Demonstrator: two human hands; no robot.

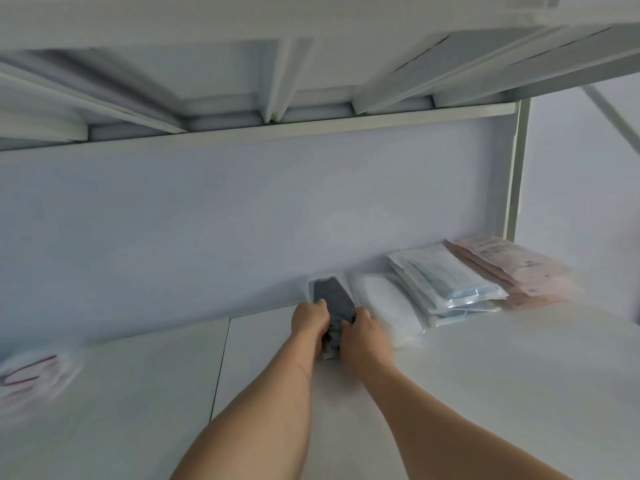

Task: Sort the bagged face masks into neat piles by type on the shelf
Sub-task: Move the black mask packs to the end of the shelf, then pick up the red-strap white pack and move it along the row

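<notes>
**Shelf contents, with dark bagged masks in hand**

Dark grey bagged masks (333, 299): lay on the white shelf (485, 375) against the back wall, leftmost of the row. The left hand (309, 318) gripped their left edge and the right hand (360, 332) their right, fingers curled onto the bag.

White bagged masks (388, 306): just right of the dark ones, blurred.

Blue bagged masks (446, 282): a stack, next to the right.

Pink bagged masks (519, 268): a stack at the far right, beside the shelf's upright post (516, 174).

Bag with red loops (31, 374): apart, at the shelf's far left, blurred.
</notes>
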